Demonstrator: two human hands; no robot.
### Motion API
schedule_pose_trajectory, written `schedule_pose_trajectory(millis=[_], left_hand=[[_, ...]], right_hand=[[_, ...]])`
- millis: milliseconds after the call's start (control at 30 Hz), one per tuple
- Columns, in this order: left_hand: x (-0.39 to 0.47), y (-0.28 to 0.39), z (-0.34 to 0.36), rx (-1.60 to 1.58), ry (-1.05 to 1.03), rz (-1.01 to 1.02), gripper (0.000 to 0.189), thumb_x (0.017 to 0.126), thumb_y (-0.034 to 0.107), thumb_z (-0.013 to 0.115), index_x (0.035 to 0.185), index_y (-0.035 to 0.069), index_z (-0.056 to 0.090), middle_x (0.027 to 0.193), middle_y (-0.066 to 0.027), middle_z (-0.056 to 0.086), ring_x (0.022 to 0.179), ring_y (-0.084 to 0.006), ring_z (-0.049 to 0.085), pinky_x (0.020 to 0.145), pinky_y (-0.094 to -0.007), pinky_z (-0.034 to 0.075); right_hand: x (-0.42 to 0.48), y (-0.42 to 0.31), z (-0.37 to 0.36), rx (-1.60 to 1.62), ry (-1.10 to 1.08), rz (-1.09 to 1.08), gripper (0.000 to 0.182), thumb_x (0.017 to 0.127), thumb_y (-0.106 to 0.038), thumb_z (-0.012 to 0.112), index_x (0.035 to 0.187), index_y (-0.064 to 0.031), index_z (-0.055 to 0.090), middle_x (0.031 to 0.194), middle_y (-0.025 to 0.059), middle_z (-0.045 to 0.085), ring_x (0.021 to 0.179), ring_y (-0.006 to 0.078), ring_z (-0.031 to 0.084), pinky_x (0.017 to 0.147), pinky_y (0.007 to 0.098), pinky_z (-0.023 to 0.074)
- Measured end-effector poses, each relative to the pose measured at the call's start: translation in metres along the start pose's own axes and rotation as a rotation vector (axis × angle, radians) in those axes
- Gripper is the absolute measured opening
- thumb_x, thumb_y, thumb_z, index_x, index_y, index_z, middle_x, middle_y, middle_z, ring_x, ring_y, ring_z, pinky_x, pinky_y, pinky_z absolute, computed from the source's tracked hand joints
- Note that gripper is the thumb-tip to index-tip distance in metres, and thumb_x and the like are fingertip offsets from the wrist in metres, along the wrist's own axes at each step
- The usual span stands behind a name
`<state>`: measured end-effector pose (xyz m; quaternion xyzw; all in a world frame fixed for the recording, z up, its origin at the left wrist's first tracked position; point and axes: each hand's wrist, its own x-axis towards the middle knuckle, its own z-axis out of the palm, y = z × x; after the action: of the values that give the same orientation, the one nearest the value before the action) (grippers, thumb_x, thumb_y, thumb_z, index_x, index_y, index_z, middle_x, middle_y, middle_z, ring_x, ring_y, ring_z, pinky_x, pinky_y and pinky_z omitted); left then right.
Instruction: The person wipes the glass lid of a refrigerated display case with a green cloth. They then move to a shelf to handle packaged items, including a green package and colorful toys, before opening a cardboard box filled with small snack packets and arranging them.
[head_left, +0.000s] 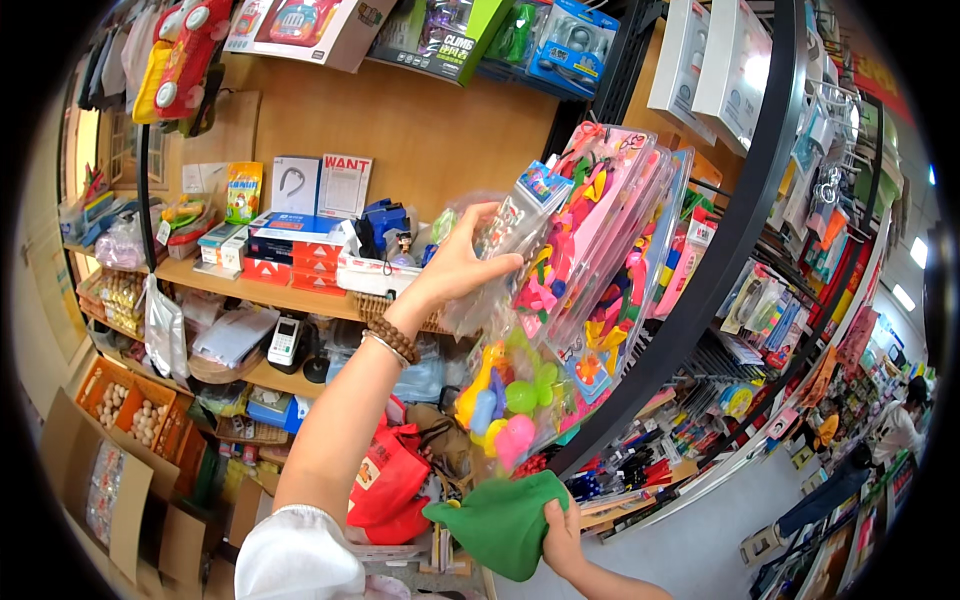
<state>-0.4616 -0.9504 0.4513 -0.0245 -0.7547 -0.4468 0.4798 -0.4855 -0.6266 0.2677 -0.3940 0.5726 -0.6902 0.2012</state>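
Note:
My left hand (466, 259), with beaded bracelets at the wrist, reaches up and grips a clear plastic packet (517, 217) with a blue header. Right beside it hang long clear blister packs (600, 225) of colourful toys or balloons. Below that hand is a clear bag of plastic toys (506, 397), among them a yellow giraffe-like one. In the lower middle my right hand (564, 534) holds a bunched green cloth (506, 521), just under the toy bag. My left fingertips are partly hidden behind the packet.
A black rack post (720, 247) curves close on the right. Behind my left arm, a wooden shelf (315, 300) carries boxes and a card terminal (285, 341). A red bag (390, 476) sits below. Open cardboard boxes (135, 510) stand lower left. Another person (892, 427) is far right.

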Motion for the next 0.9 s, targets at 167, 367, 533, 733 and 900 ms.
schedule_pose_trajectory(millis=[167, 367, 533, 733, 900], left_hand=[[-0.014, 0.013, 0.008, -0.019, 0.019, -0.002, 0.105, 0.066, 0.039, 0.083, 0.141, 0.000, 0.023, 0.138, -0.0235, 0.037, 0.130, -0.0322, 0.035, 0.109, -0.0407, 0.028], [-0.012, 0.019, 0.022, 0.165, 0.017, 0.098, 0.124, 0.057, 0.045, 0.087, 0.145, -0.002, 0.013, 0.147, -0.0275, 0.020, 0.139, -0.0351, 0.021, 0.114, -0.0432, 0.018], [-0.002, 0.009, 0.024, 0.057, -0.060, 0.008, 0.125, 0.057, 0.046, 0.087, 0.145, -0.002, 0.012, 0.145, -0.0270, 0.024, 0.138, -0.0339, 0.023, 0.113, -0.0392, 0.020], [-0.005, 0.009, 0.019, -0.078, -0.124, -0.088, 0.120, 0.060, 0.043, 0.085, 0.144, -0.003, 0.014, 0.143, -0.0233, 0.032, 0.134, -0.0298, 0.031, 0.110, -0.0363, 0.025], [-0.007, -0.006, 0.015, -0.001, -0.139, -0.086, 0.101, 0.070, 0.037, 0.080, 0.144, 0.001, 0.021, 0.142, -0.0197, 0.033, 0.132, -0.0266, 0.033, 0.108, -0.0354, 0.027]], right_hand=[[-0.003, -0.001, -0.006, -0.004, 0.006, 0.005, 0.027, 0.096, -0.020, 0.046, 0.112, 0.0019, 0.053, 0.097, 0.0039, 0.056, 0.090, 0.0103, 0.049, 0.080, 0.0258, 0.0412], [-0.002, -0.005, 0.000, 0.047, -0.022, 0.008, 0.028, 0.097, -0.020, 0.046, 0.114, 0.0020, 0.051, 0.098, 0.0040, 0.056, 0.091, 0.0103, 0.049, 0.081, 0.0258, 0.0414], [-0.001, -0.011, -0.001, -0.005, -0.057, -0.018, 0.029, 0.096, -0.021, 0.047, 0.114, 0.0021, 0.051, 0.098, 0.0041, 0.057, 0.091, 0.0104, 0.050, 0.081, 0.0261, 0.0417], [-0.001, -0.015, -0.001, -0.067, -0.059, -0.015, 0.028, 0.096, -0.019, 0.046, 0.113, 0.0022, 0.052, 0.096, 0.0043, 0.057, 0.090, 0.0104, 0.050, 0.080, 0.0255, 0.0420], [0.001, -0.016, 0.003, -0.058, -0.070, -0.008, 0.027, 0.095, -0.018, 0.046, 0.111, 0.0024, 0.053, 0.095, 0.0043, 0.056, 0.088, 0.0099, 0.049, 0.078, 0.0253, 0.0419]])
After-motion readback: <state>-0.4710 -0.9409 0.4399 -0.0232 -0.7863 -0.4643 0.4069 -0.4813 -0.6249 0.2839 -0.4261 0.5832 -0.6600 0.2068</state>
